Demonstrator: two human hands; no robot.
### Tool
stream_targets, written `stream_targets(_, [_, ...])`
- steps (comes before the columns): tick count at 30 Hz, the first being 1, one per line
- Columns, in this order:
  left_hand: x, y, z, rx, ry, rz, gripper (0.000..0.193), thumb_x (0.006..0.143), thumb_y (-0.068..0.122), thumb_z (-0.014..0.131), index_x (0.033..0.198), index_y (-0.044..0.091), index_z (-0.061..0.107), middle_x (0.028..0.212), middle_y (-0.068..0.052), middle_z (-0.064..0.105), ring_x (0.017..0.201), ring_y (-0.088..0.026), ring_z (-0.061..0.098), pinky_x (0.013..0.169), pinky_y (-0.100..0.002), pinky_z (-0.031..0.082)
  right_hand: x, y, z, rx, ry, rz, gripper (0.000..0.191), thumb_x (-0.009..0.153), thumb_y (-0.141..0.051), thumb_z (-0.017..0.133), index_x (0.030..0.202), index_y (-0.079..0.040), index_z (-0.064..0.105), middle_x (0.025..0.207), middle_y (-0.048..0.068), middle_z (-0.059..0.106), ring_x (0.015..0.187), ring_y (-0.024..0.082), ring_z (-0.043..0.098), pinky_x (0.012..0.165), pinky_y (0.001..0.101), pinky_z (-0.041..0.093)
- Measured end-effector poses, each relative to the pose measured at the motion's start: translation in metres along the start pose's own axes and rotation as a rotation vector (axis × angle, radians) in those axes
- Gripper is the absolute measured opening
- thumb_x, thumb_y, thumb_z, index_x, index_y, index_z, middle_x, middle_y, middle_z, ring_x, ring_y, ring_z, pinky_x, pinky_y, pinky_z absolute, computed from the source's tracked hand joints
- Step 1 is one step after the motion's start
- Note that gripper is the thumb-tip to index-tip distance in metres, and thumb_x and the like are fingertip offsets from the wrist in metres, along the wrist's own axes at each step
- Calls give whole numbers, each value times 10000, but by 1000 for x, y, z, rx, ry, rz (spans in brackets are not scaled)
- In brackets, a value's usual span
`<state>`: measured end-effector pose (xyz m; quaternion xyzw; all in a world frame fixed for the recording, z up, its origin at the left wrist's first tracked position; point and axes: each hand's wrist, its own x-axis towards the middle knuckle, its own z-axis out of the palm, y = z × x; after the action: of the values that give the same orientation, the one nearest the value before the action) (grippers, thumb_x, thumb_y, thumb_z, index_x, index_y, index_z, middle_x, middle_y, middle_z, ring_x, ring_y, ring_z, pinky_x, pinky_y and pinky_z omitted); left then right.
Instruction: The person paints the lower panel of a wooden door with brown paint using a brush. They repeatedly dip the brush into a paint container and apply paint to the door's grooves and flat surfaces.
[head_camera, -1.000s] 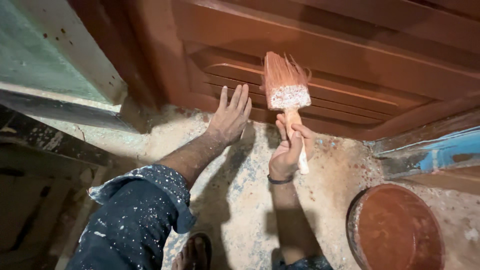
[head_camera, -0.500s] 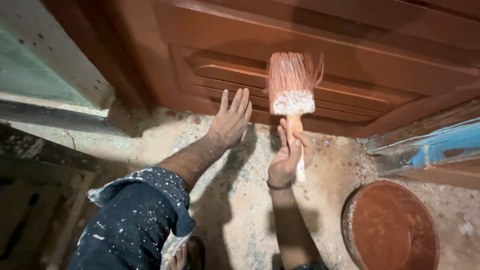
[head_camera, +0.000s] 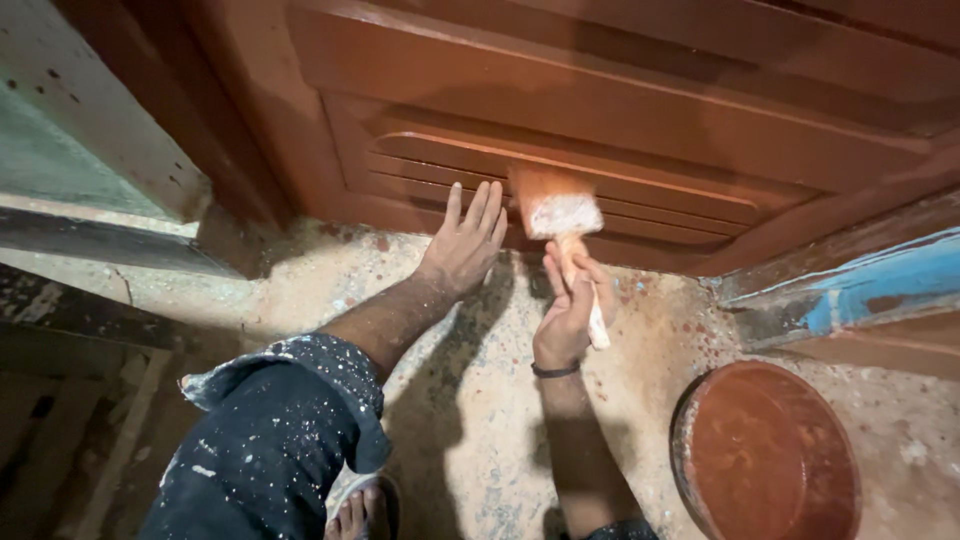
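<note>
Right hand fingers grasp the brush; left hand splayed beside its bristles.

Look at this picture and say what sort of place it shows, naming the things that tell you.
Probably a doorway in a building being painted or renovated. A brush in the right hand lies on a reddish-brown panelled door, a bowl of matching paint sits on the spattered, rough floor, and the left hand rests there.

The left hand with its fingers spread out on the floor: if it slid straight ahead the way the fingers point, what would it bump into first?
Most likely the red-brown door. The left hand points up at its grooved bottom panel, and the fingertips already look about level with its lower edge, though depth is hard to judge.
</note>
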<state>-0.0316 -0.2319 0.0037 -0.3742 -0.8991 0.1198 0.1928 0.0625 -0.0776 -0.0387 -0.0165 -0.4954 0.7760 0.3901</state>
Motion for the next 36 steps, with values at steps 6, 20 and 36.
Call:
stream_targets(6, [11,10,-3,11,105,-9,642,952,346,585,1464,-30,496,1598,-297,353,1520,-422,301,1204,-678,222,0,6,-1,-8,71,59,284,1081,-166,469,1219,67,554,1262,230,626,1180,374,698,1028,434,611])
stream_targets(20, [12,2,-20,-33,-19,-24,651,901,317,560,1443,-37,488,1592,-303,338,1509,-413,282,1178,-668,206,42,-59,39,-154,-226,-20,169,1070,-21,564,1215,63,544,1135,268,690,1021,343,747,879,383,665])
stream_targets(36, [8,3,-24,-15,22,4,639,901,327,518,1425,-39,522,1551,-299,386,1473,-414,318,1154,-673,221,61,-78,67,-471,-279,-116,109,1053,-53,663,1091,39,620,948,196,742,784,211,774,660,316,679])
